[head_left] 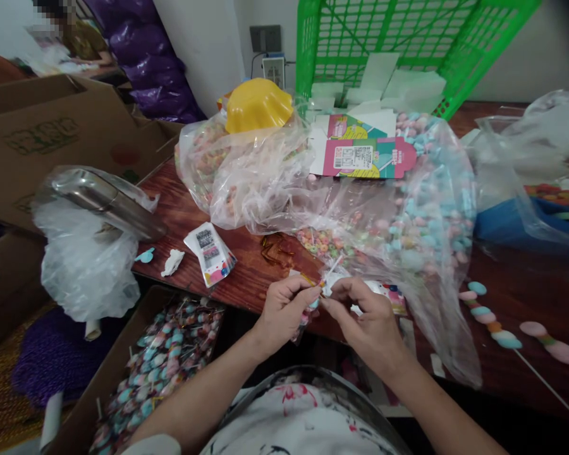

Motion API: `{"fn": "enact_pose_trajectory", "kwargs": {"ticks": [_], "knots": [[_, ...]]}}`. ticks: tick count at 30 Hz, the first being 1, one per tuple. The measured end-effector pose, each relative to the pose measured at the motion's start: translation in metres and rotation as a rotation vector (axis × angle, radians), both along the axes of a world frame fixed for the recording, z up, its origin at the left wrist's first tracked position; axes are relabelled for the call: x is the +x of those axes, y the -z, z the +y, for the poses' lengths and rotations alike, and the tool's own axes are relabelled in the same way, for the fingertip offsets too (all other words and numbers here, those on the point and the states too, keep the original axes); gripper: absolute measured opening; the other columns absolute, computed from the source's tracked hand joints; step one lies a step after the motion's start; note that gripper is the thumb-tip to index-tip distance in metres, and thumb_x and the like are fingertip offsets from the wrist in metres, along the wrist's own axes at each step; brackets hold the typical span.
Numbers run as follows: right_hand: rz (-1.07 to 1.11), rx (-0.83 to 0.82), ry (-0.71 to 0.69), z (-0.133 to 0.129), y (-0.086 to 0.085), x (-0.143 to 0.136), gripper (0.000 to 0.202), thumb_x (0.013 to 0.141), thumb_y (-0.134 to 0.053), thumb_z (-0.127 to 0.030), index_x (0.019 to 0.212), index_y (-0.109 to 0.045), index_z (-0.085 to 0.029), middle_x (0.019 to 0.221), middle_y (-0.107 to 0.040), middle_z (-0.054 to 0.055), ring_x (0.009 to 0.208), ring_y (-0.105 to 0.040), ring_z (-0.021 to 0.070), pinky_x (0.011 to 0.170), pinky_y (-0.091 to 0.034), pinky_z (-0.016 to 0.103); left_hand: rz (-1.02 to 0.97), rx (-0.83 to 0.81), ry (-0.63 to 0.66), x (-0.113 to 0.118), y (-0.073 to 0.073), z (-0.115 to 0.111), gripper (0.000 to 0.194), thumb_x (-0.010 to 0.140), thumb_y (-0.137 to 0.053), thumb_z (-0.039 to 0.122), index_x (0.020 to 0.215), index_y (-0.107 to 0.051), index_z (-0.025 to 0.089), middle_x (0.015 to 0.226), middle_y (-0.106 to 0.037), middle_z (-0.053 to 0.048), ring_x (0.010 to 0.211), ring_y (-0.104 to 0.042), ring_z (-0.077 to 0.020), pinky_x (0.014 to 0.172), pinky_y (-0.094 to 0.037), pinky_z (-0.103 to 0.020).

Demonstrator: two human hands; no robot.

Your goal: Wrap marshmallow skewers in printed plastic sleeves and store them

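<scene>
My left hand [284, 309] is closed around the neck of a candy skewer in a clear wrapper [314, 304], just over the front edge of the table. Its white stick [334, 268] points up and away, between my hands. A thin gold twist tie [307, 278] runs across the gathered wrapper by my left fingertips. My right hand [372, 319] pinches close beside it, apparently on the tie's end; the fingertips partly hide this. More gold twist ties [277, 251] lie on the table beyond my hands.
A carton of wrapped candy skewers [159, 360] stands low at left. Printed cards [211, 253] and a steel flask [109, 205] are on the table. Behind are bags of candies [431, 202], a yellow bowl [258, 106] and a green crate [308, 44]. Unwrapped skewers [495, 325] lie at right.
</scene>
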State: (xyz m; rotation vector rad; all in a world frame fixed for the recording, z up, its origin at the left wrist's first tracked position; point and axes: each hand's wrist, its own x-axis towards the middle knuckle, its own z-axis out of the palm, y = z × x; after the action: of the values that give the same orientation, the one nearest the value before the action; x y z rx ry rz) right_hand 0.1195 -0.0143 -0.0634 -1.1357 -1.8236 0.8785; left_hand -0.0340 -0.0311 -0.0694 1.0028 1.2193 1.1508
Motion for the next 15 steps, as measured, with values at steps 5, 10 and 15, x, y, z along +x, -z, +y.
{"fn": "enact_pose_trajectory", "kwargs": {"ticks": [5, 10, 15], "knots": [[0.170, -0.375, -0.102, 0.010, 0.007, 0.008, 0.014, 0.078, -0.059, -0.029, 0.070, -0.059, -0.017, 0.063, -0.059, -0.001, 0.058, -0.051, 0.0113, 0.056, -0.043, 0.023, 0.186, 0.140, 0.104, 0.001, -0.006, 0.003, 0.028, 0.084, -0.058, 0.035, 0.065, -0.062, 0.014, 0.061, -0.056, -0.001, 0.058, -0.049, -0.0094, 0.059, -0.042, -0.022], [0.141, -0.509, -0.395, 0.021, 0.007, 0.025, 0.014, 0.079, -0.055, -0.029, 0.073, -0.055, -0.017, 0.063, -0.057, -0.002, 0.057, -0.050, 0.0115, 0.054, -0.041, 0.024, 0.029, -0.104, 0.255, 0.001, -0.011, 0.004, 0.029, 0.074, -0.066, 0.039, 0.062, -0.059, 0.014, 0.053, -0.051, 0.003, 0.043, -0.047, -0.0062, 0.041, -0.034, -0.017], [-0.252, 0.257, -0.518, 0.008, -0.015, 0.040, 0.018, 0.082, -0.040, -0.009, 0.080, -0.055, -0.018, 0.071, -0.059, 0.004, 0.069, -0.054, 0.0159, 0.064, -0.046, 0.030, -0.323, -0.499, 0.516, 0.000, -0.012, 0.002, 0.031, 0.056, -0.079, 0.037, 0.060, -0.061, 0.012, 0.046, -0.057, 0.001, 0.032, -0.049, -0.0075, 0.031, -0.035, -0.015]]}}
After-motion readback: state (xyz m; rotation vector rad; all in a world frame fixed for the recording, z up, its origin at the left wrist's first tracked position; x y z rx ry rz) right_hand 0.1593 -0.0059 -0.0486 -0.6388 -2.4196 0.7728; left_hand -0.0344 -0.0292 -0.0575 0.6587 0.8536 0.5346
